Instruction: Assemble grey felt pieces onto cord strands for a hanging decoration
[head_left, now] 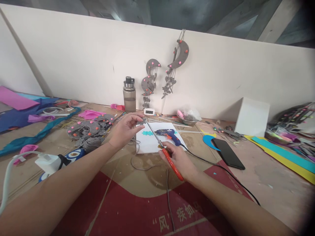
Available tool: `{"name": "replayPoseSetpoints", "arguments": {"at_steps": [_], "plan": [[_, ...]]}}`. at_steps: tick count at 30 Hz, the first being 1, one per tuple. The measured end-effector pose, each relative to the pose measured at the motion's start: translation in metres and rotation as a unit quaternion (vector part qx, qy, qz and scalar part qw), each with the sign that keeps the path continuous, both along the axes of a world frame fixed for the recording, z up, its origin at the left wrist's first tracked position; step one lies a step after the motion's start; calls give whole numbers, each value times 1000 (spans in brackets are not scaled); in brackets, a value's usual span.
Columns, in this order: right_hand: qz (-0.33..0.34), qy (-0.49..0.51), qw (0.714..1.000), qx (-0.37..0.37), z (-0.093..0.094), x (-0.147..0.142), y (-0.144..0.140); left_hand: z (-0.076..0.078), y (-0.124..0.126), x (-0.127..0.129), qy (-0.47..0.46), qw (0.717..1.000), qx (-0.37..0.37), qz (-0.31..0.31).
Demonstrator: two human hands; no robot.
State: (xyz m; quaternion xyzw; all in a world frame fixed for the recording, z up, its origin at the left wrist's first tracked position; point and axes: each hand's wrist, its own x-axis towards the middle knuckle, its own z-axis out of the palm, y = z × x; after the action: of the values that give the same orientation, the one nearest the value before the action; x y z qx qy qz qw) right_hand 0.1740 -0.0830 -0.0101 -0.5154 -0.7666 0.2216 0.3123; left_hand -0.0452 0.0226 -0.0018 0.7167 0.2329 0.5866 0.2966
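In the head view, near the middle of the frame, the left hand (126,129) pinches a small grey felt cut-out (142,121) between thumb and fingertips, holding it just above the far edge of a white rectangular sheet (150,144) that lies flat on the brown cardboard-covered table (268,183). The right hand (178,160), lower and to the right of centre, is clenched around the handles of a pair of red-handled metal scissors (164,151); the blades run up and to the left, and their tips meet the grey felt cut-out at the left hand's fingertips. On the white sheet lie a small teal flower-shaped cut-out (147,133) and a blue hot glue gun (168,133), whose black cable (221,168) trails off toward the lower right. Right of centre a black smartphone (227,153) rests flat beside a blue crescent-shaped foam piece (208,141). Left of centre sits a heap of grey felt pieces with pink dots (86,129). Behind, at the foot of the white wall, stands a translucent brown water bottle (129,95), and two grey felt crescent hangings (162,70) hang on the wall.
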Motion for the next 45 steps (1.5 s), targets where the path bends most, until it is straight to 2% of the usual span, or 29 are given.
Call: {"name": "replayPoseSetpoints", "arguments": {"at_steps": [13, 21, 29, 36, 40, 45], "plan": [[1, 2, 1000, -1, -3, -1, 2, 1, -2, 3, -4, 1000, 7, -2], [-14, -14, 1000, 13, -3, -2, 2, 2, -5, 4, -21, 1000, -20, -11], [-31, -71, 997, 27, -2, 0, 2, 4, -3, 3, -83, 982, -162, -49], [-36, -104, 993, 46, 3, 4, 3, 6, 0, 4, -125, 943, -281, -129], [-37, -115, 991, 50, 5, 6, 4, 4, 5, 1, -151, 921, -315, -169], [-30, -125, 989, 72, 4, 8, 5, 5, 6, -2, -157, 909, -339, -185]]}}
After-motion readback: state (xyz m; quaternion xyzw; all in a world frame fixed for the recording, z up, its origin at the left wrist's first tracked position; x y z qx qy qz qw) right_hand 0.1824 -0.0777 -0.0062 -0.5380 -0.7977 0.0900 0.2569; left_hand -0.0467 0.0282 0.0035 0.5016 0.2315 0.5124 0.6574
